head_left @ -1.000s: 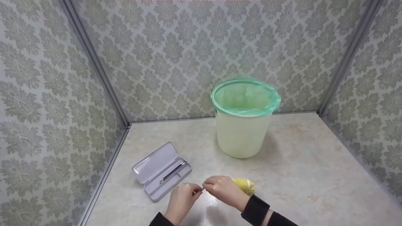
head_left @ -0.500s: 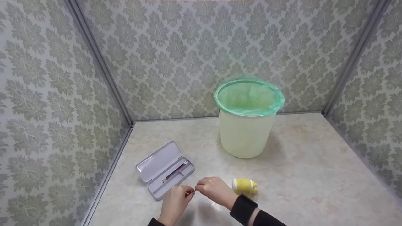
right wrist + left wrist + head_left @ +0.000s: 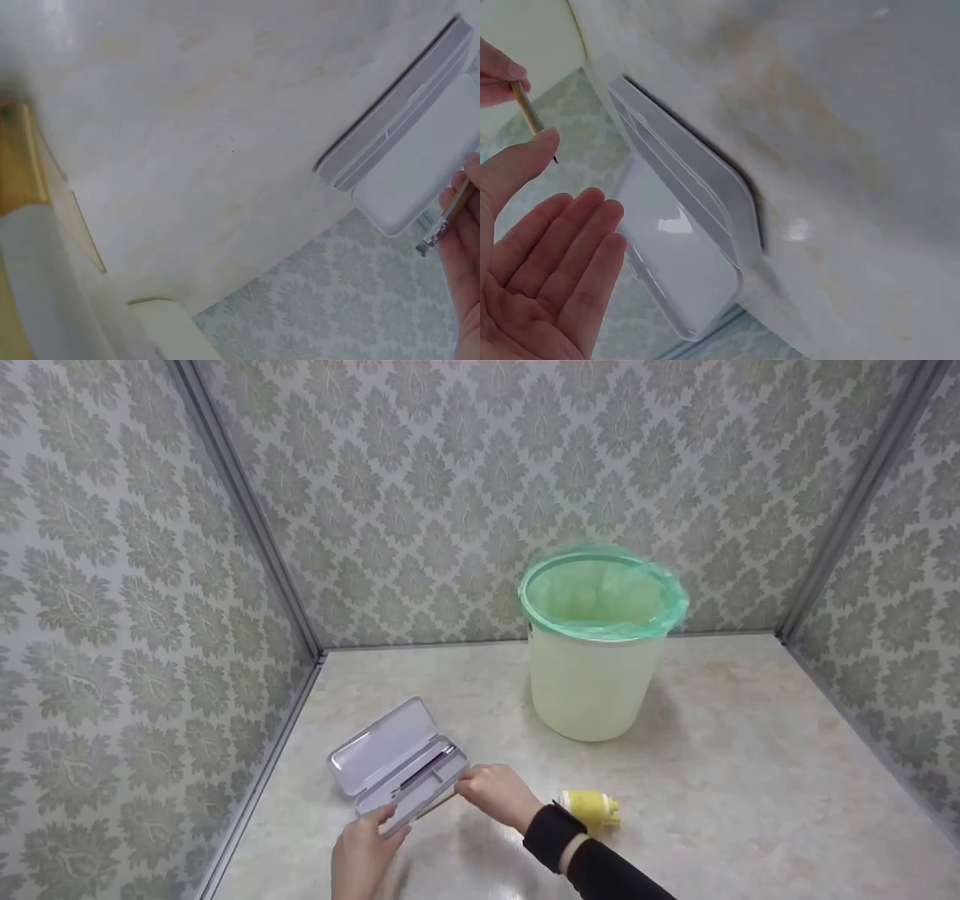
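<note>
My right hand (image 3: 499, 796) pinches a pencil (image 3: 436, 805) above the near edge of an open grey pencil case (image 3: 383, 751). In the left wrist view the pencil's sharpened dark tip points down past the left thumb; the right wrist view shows its metal band and eraser end (image 3: 426, 243). My left hand (image 3: 361, 851) is at the case's near left corner, thumb apart and fingers (image 3: 574, 255) extended, holding nothing. Another pencil, dark in colour (image 3: 421, 769), lies in the case's long compartment.
A yellow and white cylinder-like object (image 3: 589, 807) with small knobs lies right of the right wrist. Behind stands a pale bin (image 3: 591, 682) with a green liner over its rim. Patterned walls (image 3: 465, 510) enclose the table (image 3: 720, 765).
My hands were together at the pencil; the left has let go and moved left with its fingers spread. The right has carried the pencil left and up to the case's edge.
</note>
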Demonstrator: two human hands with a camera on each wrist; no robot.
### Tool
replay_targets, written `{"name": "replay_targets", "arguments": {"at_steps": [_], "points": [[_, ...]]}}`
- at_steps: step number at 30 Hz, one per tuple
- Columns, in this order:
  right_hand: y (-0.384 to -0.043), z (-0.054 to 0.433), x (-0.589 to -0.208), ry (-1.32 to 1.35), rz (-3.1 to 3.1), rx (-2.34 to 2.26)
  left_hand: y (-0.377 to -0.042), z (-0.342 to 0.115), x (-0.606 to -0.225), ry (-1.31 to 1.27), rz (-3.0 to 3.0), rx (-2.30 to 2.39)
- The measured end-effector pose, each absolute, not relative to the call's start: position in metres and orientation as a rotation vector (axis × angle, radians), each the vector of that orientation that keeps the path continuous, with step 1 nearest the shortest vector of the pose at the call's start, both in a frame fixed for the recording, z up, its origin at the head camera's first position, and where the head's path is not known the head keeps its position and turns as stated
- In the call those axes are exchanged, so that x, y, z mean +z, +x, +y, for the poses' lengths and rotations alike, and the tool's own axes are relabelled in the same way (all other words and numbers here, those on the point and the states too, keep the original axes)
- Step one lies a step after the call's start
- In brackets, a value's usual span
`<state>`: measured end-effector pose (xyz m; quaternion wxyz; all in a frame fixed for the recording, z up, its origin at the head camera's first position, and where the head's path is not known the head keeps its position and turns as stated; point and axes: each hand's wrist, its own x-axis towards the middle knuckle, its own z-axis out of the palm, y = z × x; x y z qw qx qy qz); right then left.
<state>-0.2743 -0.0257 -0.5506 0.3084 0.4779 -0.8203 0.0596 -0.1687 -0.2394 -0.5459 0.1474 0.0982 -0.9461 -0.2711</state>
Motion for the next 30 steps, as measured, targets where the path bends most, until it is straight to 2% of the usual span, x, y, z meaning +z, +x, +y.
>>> {"name": "replay_targets", "arguments": {"at_steps": [11,22,30], "points": [[-0.298,-0.033,-0.555,1.117,-2.296,0.198,-0.182,-0.269,-0.562,0.509,-2.823,-0.809],[-0.31,-0.051,-0.568,1.027,-2.319,0.12,-0.195,-0.272,-0.579,0.527,-2.832,-0.813],[-0.311,-0.076,-0.571,1.064,-2.317,-0.051,-0.186,-0.283,-0.588,0.588,-2.909,-0.815]]}}
